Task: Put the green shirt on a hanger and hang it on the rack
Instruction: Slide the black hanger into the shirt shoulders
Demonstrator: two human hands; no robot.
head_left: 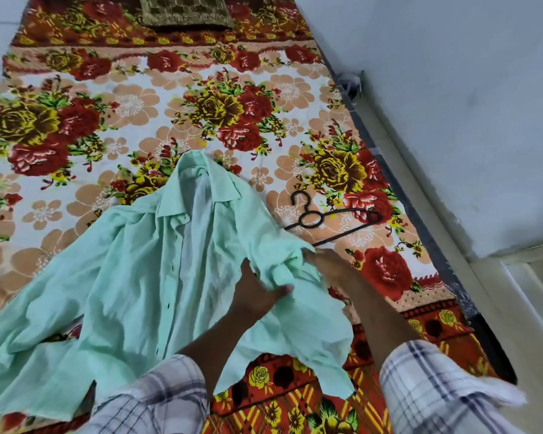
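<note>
**Floppy shirt, hanger waiting right next to it**

The shirt is spread open on the bed, collar pointing away from the person, front unbuttoned. Both hands are bunched into the same bit of cloth on its right side, looks like the sleeve or shoulder area. The left hand is closed on a fold, thumb on top. The right hand is pinching the fabric just beside it.

The hanger lies flat on the bed just past the right hand, one end tucked under the shirt's edge. No rack in view.

Handling-wise I'd say the shirt is light, thin and totally limp, so it sags wherever it isn't held and the sleeves will trail. Not slippery, not fragile. Best grab is probably the collar or shoulder seams, since that's where the hanger arms go in. The hanger looks like thin, stiff wire, easy to lift by the hook.
</note>
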